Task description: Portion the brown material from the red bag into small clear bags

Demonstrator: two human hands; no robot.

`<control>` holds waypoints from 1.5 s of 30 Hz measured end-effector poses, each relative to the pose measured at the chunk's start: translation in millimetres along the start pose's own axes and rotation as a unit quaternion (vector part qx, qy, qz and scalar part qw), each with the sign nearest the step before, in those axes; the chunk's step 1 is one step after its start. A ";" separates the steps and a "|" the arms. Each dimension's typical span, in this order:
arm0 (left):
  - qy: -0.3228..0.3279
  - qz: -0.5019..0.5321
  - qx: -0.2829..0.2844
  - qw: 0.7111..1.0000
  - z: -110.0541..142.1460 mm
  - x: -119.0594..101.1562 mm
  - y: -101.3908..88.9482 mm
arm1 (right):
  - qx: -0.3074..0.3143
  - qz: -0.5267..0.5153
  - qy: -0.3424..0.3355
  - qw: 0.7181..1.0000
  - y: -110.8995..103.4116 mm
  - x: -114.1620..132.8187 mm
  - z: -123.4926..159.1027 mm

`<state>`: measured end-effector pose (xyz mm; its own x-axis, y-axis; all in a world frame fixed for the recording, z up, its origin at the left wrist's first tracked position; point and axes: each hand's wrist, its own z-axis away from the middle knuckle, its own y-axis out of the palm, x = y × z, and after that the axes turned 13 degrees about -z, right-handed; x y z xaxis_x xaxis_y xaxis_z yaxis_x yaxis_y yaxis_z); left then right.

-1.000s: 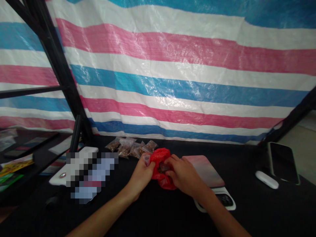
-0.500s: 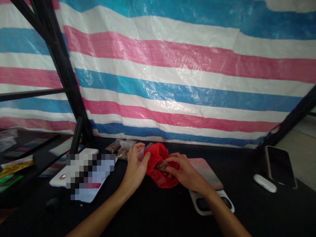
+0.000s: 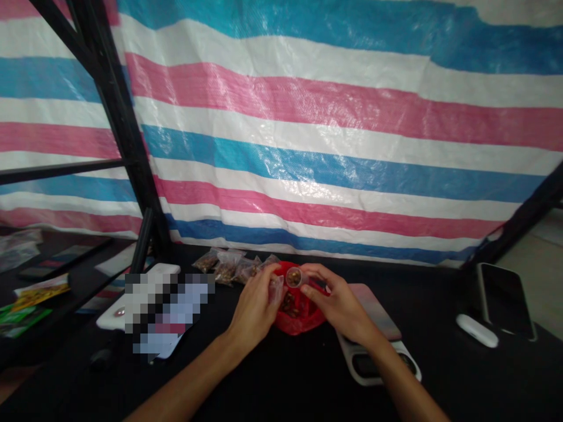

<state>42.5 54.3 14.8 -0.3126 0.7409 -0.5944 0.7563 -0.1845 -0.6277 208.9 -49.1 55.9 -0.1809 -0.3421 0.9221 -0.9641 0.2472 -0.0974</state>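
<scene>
The clear cup [image 3: 294,277] is over the mouth of the red bag [image 3: 303,324], its open end facing the viewer; brown pieces are visible inside. The right hand [image 3: 339,300] pinches the cup between thumb and fingers. The red bag stands open on the black table [image 3: 285,381], its rim spread wide, with loose brown pieces [image 3: 288,303] in it; their depth cannot be told.

The left hand [image 3: 255,308] is curled at the bag's left side, pinching a small clear bag [image 3: 276,290] between thumb and fingers. Its contents, if any, cannot be made out.

Just behind the left hand, a row of clear packets [image 3: 226,268] lies against the striped sheet [image 3: 308,176], each packet that can be seen clearly containing brown pieces. To the right, partly beneath the right forearm, is a scale [image 3: 376,310] with a pinkish plate. Farther right, a white case [image 3: 477,330] lies shut near a tilted phone [image 3: 505,302].
</scene>
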 end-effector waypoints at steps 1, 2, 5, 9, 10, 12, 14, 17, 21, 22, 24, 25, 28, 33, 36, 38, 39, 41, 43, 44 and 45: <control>0.004 0.006 0.000 1.000 0.3 -0.4 1.4 | 0.010 -0.008 0.002 1.000 3.1 -1.5 0.2; 0.003 0.013 -0.004 1.000 0.5 -0.8 2.9 | 0.017 -0.013 0.005 1.000 5.7 -3.2 0.7; -0.016 0.045 -0.021 0.999 0.4 -1.0 7.3 | 0.024 -0.005 0.013 1.000 9.5 -7.7 2.1; -0.037 0.094 -0.017 0.995 -2.1 0.9 9.5 | 0.020 0.013 0.016 1.000 9.8 -7.0 3.0; -0.044 0.102 -0.015 0.994 -2.9 1.4 9.2 | 0.023 0.014 0.017 1.000 10.1 -6.0 3.2; -0.054 0.110 -0.020 0.992 -4.0 2.0 7.9 | 0.031 0.015 0.017 0.999 11.4 -4.1 3.9; -0.052 0.101 -0.034 0.993 -4.1 2.4 6.6 | 0.035 0.018 0.017 0.999 13.8 -2.9 4.9; -0.048 0.075 -0.056 0.994 -2.4 2.2 6.3 | 0.030 0.035 0.015 0.999 17.8 -3.4 6.2; -0.049 0.104 -0.039 0.993 -0.4 -2.6 7.3 | 0.000 0.079 -0.015 0.997 20.8 -6.6 6.1; -0.050 0.132 -0.026 0.990 -0.6 -5.0 6.9 | -0.012 0.088 -0.025 0.996 20.7 -7.2 5.8; -0.056 0.205 0.002 0.977 -2.1 -10.6 4.8 | -0.032 0.104 -0.046 0.993 19.2 -7.5 5.1; -0.060 0.241 0.016 0.969 -3.2 -13.3 3.3 | -0.040 0.111 -0.054 0.992 18.0 -6.9 4.9; -0.076 0.298 0.037 0.951 -6.4 -17.3 -0.6 | -0.039 0.120 -0.061 0.990 14.7 -2.9 5.1; -0.077 0.237 0.001 0.969 -6.0 -8.3 2.4 | -0.005 0.111 -0.045 0.993 16.1 0.0 6.7; -0.046 0.173 -0.021 0.984 -4.3 -1.8 5.5 | -0.015 0.104 -0.033 0.994 18.6 -5.9 6.7; -0.020 0.141 -0.023 0.989 -3.6 1.4 7.0 | -0.027 0.098 -0.029 0.994 19.0 -9.8 6.1; -0.010 0.130 -0.021 0.991 -3.3 2.9 7.7 | -0.030 0.093 -0.028 0.995 18.7 -10.8 5.8; -0.001 0.114 -0.014 0.993 -2.8 6.2 9.3 | -0.024 0.078 -0.025 0.996 17.4 -10.6 5.3; -0.005 0.101 -0.007 0.995 -1.9 9.3 10.7 | -0.007 0.052 -0.010 0.999 16.3 -8.6 5.2; -0.007 0.092 -0.003 0.996 -1.2 10.4 11.1 | -0.001 0.039 0.001 0.999 16.1 -7.6 5.3; -0.007 0.082 0.001 0.997 -0.6 11.1 11.1 | 0.001 0.029 0.012 0.999 16.1 -6.8 5.4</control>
<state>47.7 60.8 1.5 -0.1930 0.6915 -0.6961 0.7971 -0.3033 -0.5222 193.6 -47.7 46.0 -0.2324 -0.3052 0.9235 -0.9523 0.2647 -0.1521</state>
